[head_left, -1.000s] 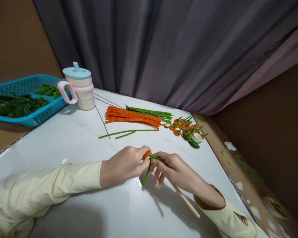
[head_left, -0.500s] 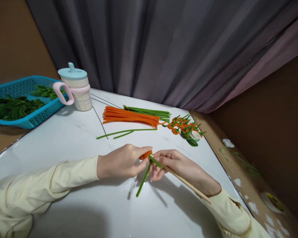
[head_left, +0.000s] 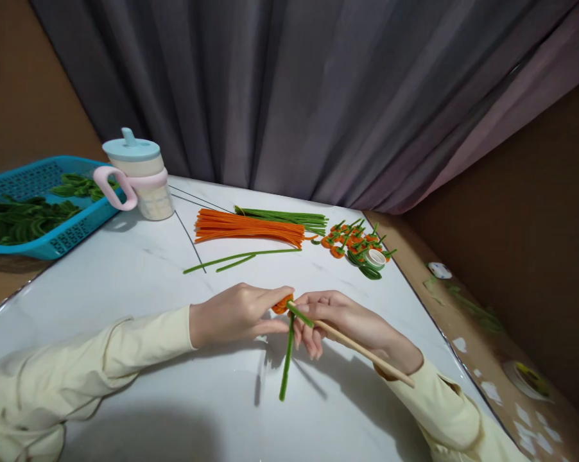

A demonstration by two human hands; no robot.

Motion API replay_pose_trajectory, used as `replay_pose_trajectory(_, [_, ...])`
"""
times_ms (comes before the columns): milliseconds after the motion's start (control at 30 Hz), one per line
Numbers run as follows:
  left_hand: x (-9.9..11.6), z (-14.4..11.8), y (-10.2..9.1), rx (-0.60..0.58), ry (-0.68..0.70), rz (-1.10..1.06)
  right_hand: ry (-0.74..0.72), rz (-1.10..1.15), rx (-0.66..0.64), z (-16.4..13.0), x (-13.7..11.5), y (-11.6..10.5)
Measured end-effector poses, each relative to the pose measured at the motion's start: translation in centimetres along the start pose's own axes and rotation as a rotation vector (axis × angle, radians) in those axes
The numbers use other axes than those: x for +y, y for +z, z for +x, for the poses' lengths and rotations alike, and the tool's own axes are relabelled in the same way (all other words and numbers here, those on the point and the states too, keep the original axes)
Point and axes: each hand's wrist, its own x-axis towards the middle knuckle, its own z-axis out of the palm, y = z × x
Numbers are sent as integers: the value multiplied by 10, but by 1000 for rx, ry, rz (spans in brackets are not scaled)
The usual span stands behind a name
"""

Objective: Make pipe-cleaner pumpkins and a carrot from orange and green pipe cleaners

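My left hand (head_left: 244,314) pinches a small coiled orange pipe-cleaner piece (head_left: 282,304) between thumb and fingers. A green pipe cleaner (head_left: 286,362) is attached at its side, one end hanging down and a shorter end pointing right. My right hand (head_left: 350,321) is closed around a thin wooden stick (head_left: 366,354), whose tip meets the orange piece and whose other end passes under the right wrist. Beyond the hands lie a bundle of orange pipe cleaners (head_left: 248,228), a bundle of green pipe cleaners (head_left: 284,216) and two loose green pipe cleaners (head_left: 241,256).
Several finished orange pieces with green stems (head_left: 352,237) lie at the right beside a roll of tape (head_left: 375,258). A lidded cup (head_left: 155,199) with a pink handle stands at the left, near a blue basket (head_left: 61,240) of green pieces. A grey curtain (head_left: 232,96) hangs behind.
The hanging green end has swung from lower left to nearly straight down. My right fingers have shifted slightly around the stick. The whole view has moved a little.
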Motion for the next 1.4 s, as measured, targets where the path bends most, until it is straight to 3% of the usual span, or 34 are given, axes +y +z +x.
replay_pose_trajectory(233, [6, 0, 3, 156, 152, 133, 7, 45, -46, 2, 5, -4])
replay_pose_trajectory(533, [8, 1, 8, 276, 173, 113, -72, 176, -100, 1, 8, -7])
replay_pose_trajectory(1400, [10, 1, 5, 336, 230, 136, -36, 260, -145, -5, 13, -3])
